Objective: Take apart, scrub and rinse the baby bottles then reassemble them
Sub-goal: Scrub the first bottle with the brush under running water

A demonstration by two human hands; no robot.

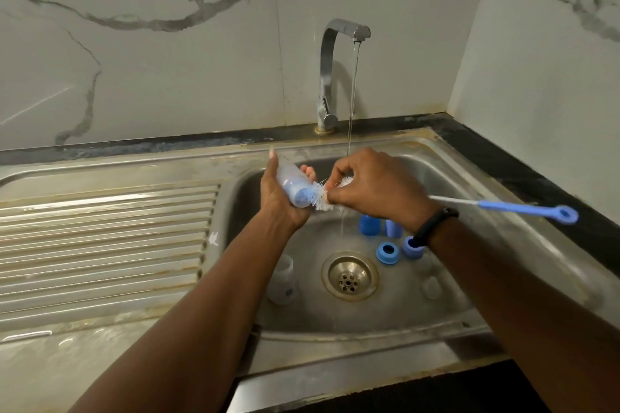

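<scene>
The bottle (pixel 292 185) is held above the sink basin, near its back-left corner. Its long axis is tilted: the closed bottom points up and to the left, the mouth points down and to the right. The left hand (pixel 280 201) grips it, fingers curled round the body, so much of the bottle is hidden by the palm; only fingertips show behind it. The bottle brush (pixel 322 196) goes into the mouth, and its blue part shows blurred through the wall. The right hand (pixel 372 184) pinches the brush close to the white bristles, fingers narrow round it and covering the stem there. The wire and blue handle (pixel 523 208) stick out to the right, over the right rim of the sink (pixel 503 184).

On the basin floor, partly cut off by the right wrist, stand blue caps (pixel 368 225) and two blue rings (pixel 387 251). A second clear bottle (pixel 284 282) stands left of the drain (pixel 350 276), hard to make out. Pale shapes right of the drain are too faint to name. Water runs from the tap (pixel 330 77) behind the right hand
</scene>
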